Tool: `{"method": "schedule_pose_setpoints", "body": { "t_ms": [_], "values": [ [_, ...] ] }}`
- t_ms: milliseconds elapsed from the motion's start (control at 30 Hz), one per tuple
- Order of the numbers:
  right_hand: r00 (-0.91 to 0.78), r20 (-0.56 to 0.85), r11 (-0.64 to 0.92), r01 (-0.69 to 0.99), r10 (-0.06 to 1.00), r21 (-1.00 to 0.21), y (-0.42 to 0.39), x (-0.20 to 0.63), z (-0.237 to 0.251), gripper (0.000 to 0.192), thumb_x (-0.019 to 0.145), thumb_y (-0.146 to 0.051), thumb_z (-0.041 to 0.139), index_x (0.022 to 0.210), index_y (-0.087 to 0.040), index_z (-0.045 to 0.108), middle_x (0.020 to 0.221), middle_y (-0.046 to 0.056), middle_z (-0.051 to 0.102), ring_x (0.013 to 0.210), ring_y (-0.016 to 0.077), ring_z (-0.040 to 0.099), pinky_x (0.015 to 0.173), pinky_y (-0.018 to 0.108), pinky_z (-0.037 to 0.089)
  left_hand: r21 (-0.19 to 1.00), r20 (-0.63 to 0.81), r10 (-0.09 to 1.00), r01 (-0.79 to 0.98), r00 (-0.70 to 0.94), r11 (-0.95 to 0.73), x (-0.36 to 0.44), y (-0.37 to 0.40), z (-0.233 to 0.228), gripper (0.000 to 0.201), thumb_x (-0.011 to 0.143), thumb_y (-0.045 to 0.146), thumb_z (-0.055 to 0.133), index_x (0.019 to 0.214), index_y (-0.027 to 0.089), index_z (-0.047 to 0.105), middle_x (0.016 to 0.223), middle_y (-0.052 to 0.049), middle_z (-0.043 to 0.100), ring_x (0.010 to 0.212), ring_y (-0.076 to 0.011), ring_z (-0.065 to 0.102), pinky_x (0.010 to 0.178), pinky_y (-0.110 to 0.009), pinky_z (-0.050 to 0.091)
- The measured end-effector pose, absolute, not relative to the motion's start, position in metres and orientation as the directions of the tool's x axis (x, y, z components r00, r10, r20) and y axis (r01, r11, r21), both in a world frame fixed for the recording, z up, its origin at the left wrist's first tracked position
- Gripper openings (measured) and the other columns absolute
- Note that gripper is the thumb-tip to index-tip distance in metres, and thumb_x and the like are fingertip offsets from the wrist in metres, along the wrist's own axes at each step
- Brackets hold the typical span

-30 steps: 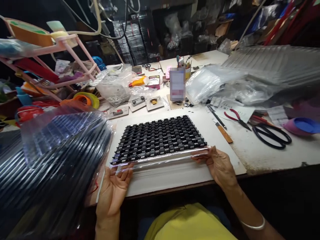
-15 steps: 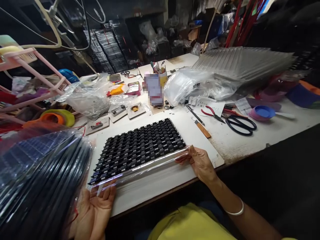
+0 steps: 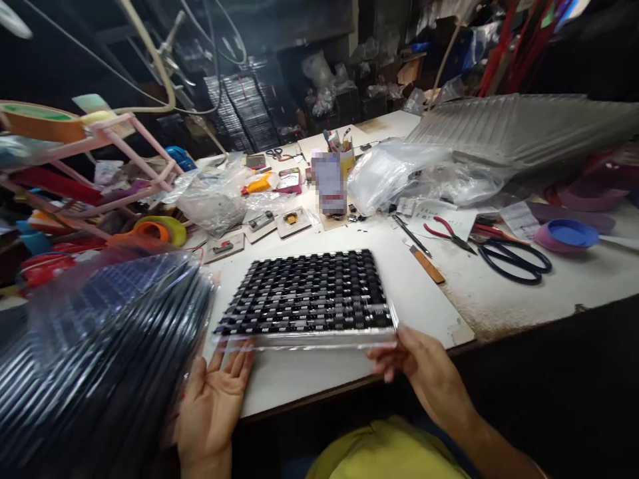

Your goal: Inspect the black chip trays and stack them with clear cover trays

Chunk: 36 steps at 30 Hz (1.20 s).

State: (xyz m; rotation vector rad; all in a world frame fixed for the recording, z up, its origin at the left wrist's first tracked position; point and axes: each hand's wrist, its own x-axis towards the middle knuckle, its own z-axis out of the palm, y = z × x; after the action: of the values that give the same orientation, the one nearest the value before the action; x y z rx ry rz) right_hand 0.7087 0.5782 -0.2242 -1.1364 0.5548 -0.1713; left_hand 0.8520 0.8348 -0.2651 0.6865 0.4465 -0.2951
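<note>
A clear plastic tray (image 3: 319, 342) carries rows of small black ribbed parts (image 3: 309, 293) on the white board. Its front edge is raised toward me. My left hand (image 3: 214, 392) is palm up at the near left corner, with its fingers under the tray's edge and its thumb apart. At the near right corner, my right hand (image 3: 424, 372) grips the edge, thumb on the side and fingers curled beneath. To the left of my left hand leans a stack of dark trays in clear plastic (image 3: 114, 339).
Scissors (image 3: 516, 259), red-handled pliers (image 3: 449, 234), a wooden-handled blade (image 3: 425, 263) and a pen-like tool (image 3: 412, 236) lie on the right. Behind the tray are small square blocks (image 3: 293, 223) and plastic bags (image 3: 399, 173). A pink rack (image 3: 144, 146) stands at left.
The view has shifted left, so things appear farther right. The tray has turned, and its front edge now runs nearly level across the view. Both hands have stayed at its corners.
</note>
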Motion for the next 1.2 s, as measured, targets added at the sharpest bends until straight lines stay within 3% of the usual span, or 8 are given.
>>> {"method": "schedule_pose_setpoints", "body": {
  "t_ms": [167,300,400,533,600,833,967,1200],
  "values": [
    [0.840,-0.541,0.484,-0.458,-0.037,-0.745,0.620,0.683,-0.251,0.047,0.082,-0.058,0.054,0.086,-0.011,0.061,0.087,0.014,0.070,0.057,0.0143,0.066,0.045,0.019,0.044,0.625,-0.383,-0.045,0.294,0.923,0.723,0.850,0.816,-0.267,0.050,0.089,0.030,0.049,0.131,0.004,0.044,0.139,-0.023,0.044,0.124,-0.0278,0.048,0.101,-0.040,0.043],
    [0.778,-0.623,0.077,-0.628,0.080,-0.774,0.619,0.679,-0.247,0.054,0.081,-0.065,0.048,0.085,-0.013,0.062,0.070,0.009,0.069,0.052,0.0148,0.063,0.042,0.020,0.040,0.718,-0.398,0.103,0.240,0.911,0.654,0.840,0.805,-0.261,0.038,0.087,0.019,0.054,0.125,0.014,0.054,0.145,-0.013,0.040,0.130,-0.0207,0.041,0.108,-0.032,0.035],
    [0.892,-0.453,-0.355,-0.426,-0.009,-0.832,0.585,0.692,-0.223,0.050,0.088,-0.057,0.041,0.068,-0.016,0.062,0.061,0.005,0.064,0.055,0.0155,0.061,0.051,0.024,0.044,0.747,-0.414,0.091,0.281,0.906,0.603,0.817,0.802,-0.258,0.039,0.082,0.015,0.061,0.120,0.024,0.059,0.144,-0.003,0.043,0.133,-0.0176,0.037,0.108,-0.026,0.033],
    [0.920,0.163,-0.649,-0.118,-0.356,-0.751,0.523,0.743,-0.211,0.038,0.085,-0.050,0.049,0.101,-0.021,0.067,0.100,0.009,0.069,0.094,0.0251,0.062,0.083,0.037,0.047,0.758,-0.364,-0.042,0.322,0.930,0.568,0.781,0.799,-0.268,0.046,0.080,0.016,0.065,0.122,0.035,0.059,0.143,0.002,0.044,0.136,-0.0190,0.032,0.112,-0.028,0.025],
    [0.924,0.214,-0.725,-0.091,-0.318,-0.683,0.503,0.767,-0.217,0.043,0.083,-0.051,0.050,0.110,-0.021,0.066,0.109,0.010,0.066,0.104,0.0289,0.057,0.092,0.045,0.042,0.764,-0.325,-0.100,0.324,0.940,0.559,0.772,0.801,-0.273,0.048,0.081,0.018,0.064,0.125,0.035,0.057,0.141,-0.002,0.047,0.134,-0.0213,0.034,0.113,-0.033,0.021],
    [0.988,-0.149,-0.622,-0.147,-0.049,-0.769,0.535,0.743,-0.198,0.038,0.091,-0.047,0.043,0.115,-0.026,0.064,0.096,0.005,0.069,0.088,0.0235,0.063,0.078,0.035,0.047,0.907,-0.401,-0.116,0.411,0.909,0.089,0.838,0.833,-0.245,0.065,0.075,0.024,0.071,0.135,0.028,0.047,0.122,-0.009,0.063,0.121,-0.0223,0.052,0.110,-0.036,0.025],
    [0.917,-0.338,-0.538,-0.179,0.212,-0.824,0.594,0.719,-0.188,0.043,0.089,-0.044,0.048,0.127,-0.026,0.056,0.103,0.005,0.068,0.096,0.0232,0.061,0.086,0.033,0.046,0.911,-0.184,-0.267,0.063,0.946,-0.407,0.913,0.818,-0.232,0.055,0.075,0.029,0.070,0.127,0.023,0.055,0.103,-0.007,0.071,0.109,-0.0245,0.061,0.104,-0.036,0.033],
    [0.888,-0.098,-0.297,0.045,0.449,-0.954,0.663,0.731,-0.219,0.050,0.090,-0.037,0.050,0.137,-0.021,0.044,0.138,0.007,0.048,0.126,0.0191,0.044,0.108,0.032,0.032,0.851,-0.118,-0.586,-0.223,0.802,-0.476,0.961,0.748,-0.220,0.056,0.073,0.039,0.068,0.125,0.019,0.058,0.126,-0.010,0.060,0.119,-0.0290,0.053,0.107,-0.039,0.030]
  ]
}}
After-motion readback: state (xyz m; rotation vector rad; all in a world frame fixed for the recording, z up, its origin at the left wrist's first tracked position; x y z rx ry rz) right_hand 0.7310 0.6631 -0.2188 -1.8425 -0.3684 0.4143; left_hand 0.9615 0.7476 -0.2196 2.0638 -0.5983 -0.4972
